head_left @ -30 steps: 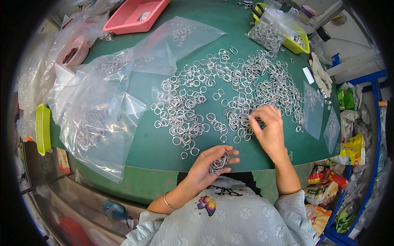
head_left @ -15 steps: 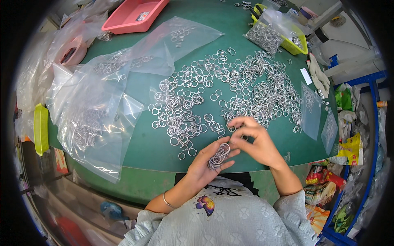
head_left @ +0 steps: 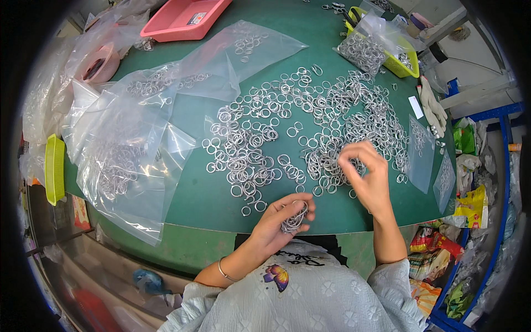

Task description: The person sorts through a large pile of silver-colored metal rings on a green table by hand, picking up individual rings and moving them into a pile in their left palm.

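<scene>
Loose silvery metal rings (head_left: 246, 171) lie heaped and scattered over the green table (head_left: 199, 210). My left hand (head_left: 276, 221), near the table's front edge, is closed around a bunch of these rings (head_left: 294, 217), its thumb resting on them. My right hand (head_left: 369, 176) hovers at the near side of the right-hand heap (head_left: 373, 122). Its fingers curl in toward the thumb; whether a ring is between them, I cannot make out. Between the two heaps lie a few stray rings (head_left: 295, 129).
Clear plastic bags (head_left: 138, 119) with rings inside cover the left side. At the back stand a pink tray (head_left: 185, 21) and a yellow-green basket (head_left: 406, 65) beside a filled bag (head_left: 362, 51). To the right are gloves (head_left: 432, 105), a white card (head_left: 415, 107) and small bags (head_left: 420, 157).
My right hand has moved away from my left, to the right and over the edge of the ring heap. My left fingers have closed more around their rings, slightly lower.
</scene>
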`<act>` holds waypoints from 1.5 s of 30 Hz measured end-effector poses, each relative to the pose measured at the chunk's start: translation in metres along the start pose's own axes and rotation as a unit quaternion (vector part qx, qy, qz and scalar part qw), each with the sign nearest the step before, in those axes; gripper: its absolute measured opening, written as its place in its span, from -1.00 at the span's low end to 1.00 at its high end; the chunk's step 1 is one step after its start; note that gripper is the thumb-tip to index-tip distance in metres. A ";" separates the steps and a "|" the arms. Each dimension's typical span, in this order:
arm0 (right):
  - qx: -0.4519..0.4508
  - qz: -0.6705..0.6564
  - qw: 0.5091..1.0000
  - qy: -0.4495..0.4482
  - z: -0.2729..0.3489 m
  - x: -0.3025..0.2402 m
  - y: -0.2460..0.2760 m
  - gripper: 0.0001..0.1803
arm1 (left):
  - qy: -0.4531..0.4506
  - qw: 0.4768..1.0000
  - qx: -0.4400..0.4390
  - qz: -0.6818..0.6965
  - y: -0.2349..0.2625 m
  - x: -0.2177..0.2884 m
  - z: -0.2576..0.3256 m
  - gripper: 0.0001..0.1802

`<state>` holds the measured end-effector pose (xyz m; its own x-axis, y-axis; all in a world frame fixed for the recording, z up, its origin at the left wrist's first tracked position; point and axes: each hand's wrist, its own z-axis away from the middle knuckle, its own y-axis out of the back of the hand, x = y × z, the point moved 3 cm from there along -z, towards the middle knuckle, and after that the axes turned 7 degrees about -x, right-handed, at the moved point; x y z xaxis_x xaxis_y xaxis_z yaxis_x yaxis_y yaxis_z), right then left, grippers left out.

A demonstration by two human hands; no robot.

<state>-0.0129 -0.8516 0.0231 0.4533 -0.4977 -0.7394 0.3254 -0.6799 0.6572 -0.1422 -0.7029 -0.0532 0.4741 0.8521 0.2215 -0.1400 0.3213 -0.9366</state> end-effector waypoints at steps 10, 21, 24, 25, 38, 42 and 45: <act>-0.041 0.194 0.977 0.074 -0.012 -0.001 -0.025 -0.84 | 0.002 0.997 0.019 -0.081 -0.005 0.000 -0.001 -0.60; -0.087 -0.018 0.990 0.106 0.010 -0.029 -0.002 -0.88 | 0.004 0.999 0.032 0.033 -0.009 0.004 -0.001 -0.63; -0.200 0.000 0.966 0.164 0.015 -0.044 -0.015 -0.88 | -0.006 0.999 0.026 0.035 -0.010 0.003 -0.002 -0.67; -0.216 -0.020 0.964 0.155 0.013 -0.040 -0.018 -0.89 | -0.013 1.000 0.018 0.020 -0.006 0.002 -0.002 -0.68; -0.085 -0.046 0.994 -0.059 -0.029 0.023 -0.028 -0.88 | -0.006 0.999 -0.019 -0.029 -0.002 0.001 0.006 -0.78; -0.104 -0.242 0.956 -0.132 -0.015 0.022 -0.027 -0.86 | 0.008 0.999 -0.036 -0.016 0.004 -0.003 0.003 -0.77; -0.166 -0.343 0.914 -0.137 0.001 -0.002 -0.029 -0.87 | -0.024 0.999 0.016 0.019 -0.015 0.005 0.002 -0.70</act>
<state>-0.0242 -0.8319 0.0052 -0.1617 -0.1621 -0.9734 0.7098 -0.7044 -0.0006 -0.1393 -0.7026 -0.0380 0.4257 0.8826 0.1993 -0.1859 0.3009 -0.9354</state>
